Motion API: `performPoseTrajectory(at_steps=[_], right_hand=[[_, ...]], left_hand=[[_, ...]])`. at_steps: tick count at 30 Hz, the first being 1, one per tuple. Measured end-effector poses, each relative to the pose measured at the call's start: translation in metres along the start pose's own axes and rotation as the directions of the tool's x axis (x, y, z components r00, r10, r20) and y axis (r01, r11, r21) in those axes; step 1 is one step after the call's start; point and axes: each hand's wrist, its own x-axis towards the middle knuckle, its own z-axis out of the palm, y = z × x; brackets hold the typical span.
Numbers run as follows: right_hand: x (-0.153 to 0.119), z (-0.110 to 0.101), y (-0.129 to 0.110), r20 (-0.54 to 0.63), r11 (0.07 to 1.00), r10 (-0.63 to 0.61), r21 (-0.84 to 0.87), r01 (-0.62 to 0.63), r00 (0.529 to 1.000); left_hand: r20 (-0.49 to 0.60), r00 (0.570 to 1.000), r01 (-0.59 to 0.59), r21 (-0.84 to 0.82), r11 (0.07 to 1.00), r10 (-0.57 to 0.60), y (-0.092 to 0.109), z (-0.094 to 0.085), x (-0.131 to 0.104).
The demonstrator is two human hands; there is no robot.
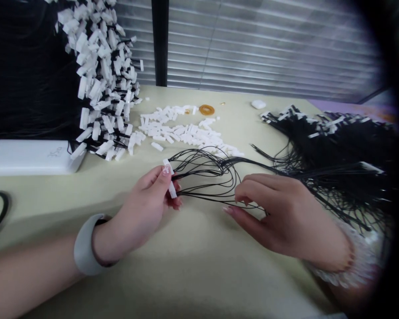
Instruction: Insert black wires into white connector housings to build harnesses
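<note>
Between the thumb and fingers of my left hand (146,199) is a long white connector (170,179), tilted slightly. Thin black wires (206,170) leave its right side, spread in loops and run toward the dark bundle on the right. My right hand (279,212) is beside the lower wires, its thumb and index finger curled toward each other with a gap between their tips. One or two wires pass behind these fingers; whether the hidden fingers hold any wire cannot be made out.
White connectors on black wires pile up at the back left (96,84). Loose white connector pieces (193,133) and an amber ring (206,110) lie behind my hands. A white device (29,157) is at left, a black wire bundle (339,146) at right.
</note>
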Motion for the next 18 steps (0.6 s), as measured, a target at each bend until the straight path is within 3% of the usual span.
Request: performPoseTrajectory(at_steps=[7,9,14,16,18], right_hand=[[0.002,-0.001,0.002,0.091,0.998,0.009,-0.060,-0.004,0.996],[0.001,-0.001,0.003,0.051,0.999,-0.007,-0.034,0.009,0.999],[-0.002,-0.002,-0.001,-0.179,0.994,-0.100,-0.069,0.089,0.979],[-0.003,-0.002,-0.008,-0.173,0.991,-0.134,-0.024,0.132,0.976],[-0.002,0.000,-0.016,-0.085,0.983,-0.128,0.122,0.138,0.988]], left_hand=[[-0.017,1.000,0.020,-0.052,0.998,-0.021,0.001,0.002,-0.001],[-0.036,0.999,0.022,-0.065,0.998,-0.024,0.002,0.003,0.000],[-0.027,0.999,0.024,-0.140,0.990,-0.028,0.001,0.004,0.002],[-0.025,0.999,0.018,-0.157,0.988,-0.022,0.001,0.004,0.002],[-0.022,1.000,0.010,-0.175,0.984,-0.014,0.001,0.003,0.001]])
